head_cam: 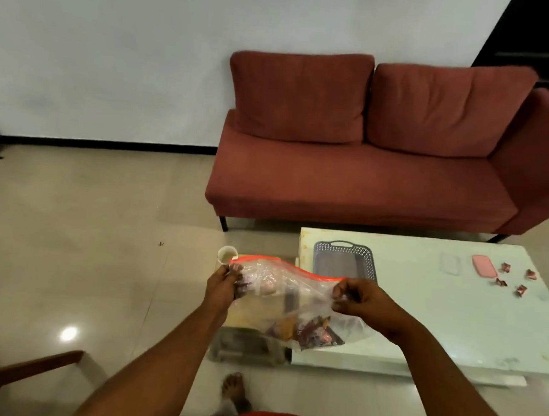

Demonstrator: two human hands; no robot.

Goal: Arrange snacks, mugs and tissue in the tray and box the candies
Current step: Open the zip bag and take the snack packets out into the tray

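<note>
Both hands hold up a clear zip bag (292, 294) of snacks above the table edge: left hand (222, 286) and right hand (361, 300) each pinch an end just under its orange zip strip (294, 267), snacks sagging below the fingers.

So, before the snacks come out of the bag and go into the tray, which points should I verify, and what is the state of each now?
1. Grip on the zip bag: left hand and right hand each pinch a top corner. Ok.
2. Bag mouth open: the orange strip looks like one line. Cannot tell.
3. Snacks settled at the bag's bottom. Ok.
4. Tray on the table, visible floor bare. Ok.
5. Mug clear of the bag: it stands just behind the left corner. Cannot tell.
6. Candies lie away from the tray. Ok.
</note>
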